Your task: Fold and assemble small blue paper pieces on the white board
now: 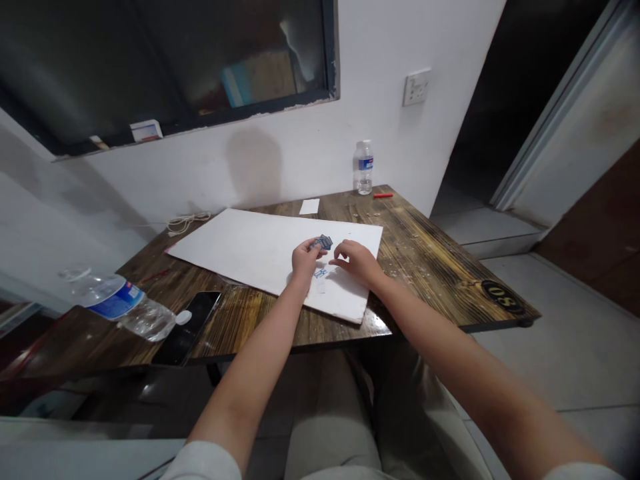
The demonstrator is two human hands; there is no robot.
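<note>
My left hand [303, 259] is closed on a small stack of dark blue cards [324, 242], fanned a little at the top; their print is too small to read. Close to its right, my right hand [356, 260] hovers over the white board [240, 243] with fingers curled and a gap between thumb and forefinger. I see nothing between them. On the board below both hands lies a small blue-and-white printed piece [321, 273]. A pale rectangular patch [321, 287] shows just under it.
The board rests on a dark wooden table [430, 267]. At left are a large plastic bottle on its side [120, 300], a black phone [193, 330] and a white cable [187, 222]. Along the back are a white paper [309, 206], a small bottle [365, 168] and a red stick-like item [383, 195].
</note>
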